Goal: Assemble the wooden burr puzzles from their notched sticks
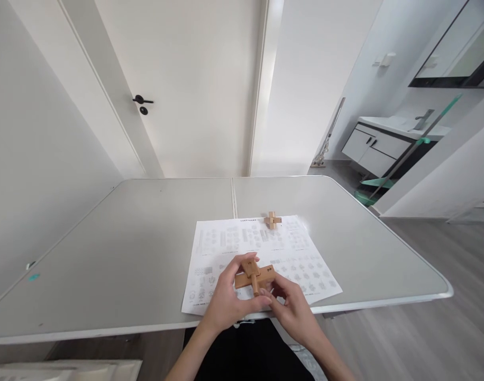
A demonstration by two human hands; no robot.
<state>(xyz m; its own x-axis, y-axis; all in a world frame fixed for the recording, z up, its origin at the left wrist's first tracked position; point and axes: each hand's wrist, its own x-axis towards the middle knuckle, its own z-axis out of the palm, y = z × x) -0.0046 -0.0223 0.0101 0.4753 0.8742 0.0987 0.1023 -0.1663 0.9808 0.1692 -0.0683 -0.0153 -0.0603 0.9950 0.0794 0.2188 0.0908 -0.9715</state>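
Between my two hands is a wooden interlocking puzzle (261,276), its numbered pieces crossing one another, with a rounded peg pointing toward me. My left hand (228,296) wraps around its left side, fingers behind and thumb along the near side. On the right, the fingertips of my right hand (291,304) pinch the puzzle near the piece marked 2. Below the hands lies a printed instruction sheet (213,246) with rows of small diagrams. A smaller wooden cross puzzle (272,220) rests on the sheet's far edge.
The grey folding table (126,254) has a seam across its middle and a pale rim. Behind it stands a white door (194,79) with a black handle. A sink cabinet (379,145) and a green-handled broom (416,143) are at the far right.
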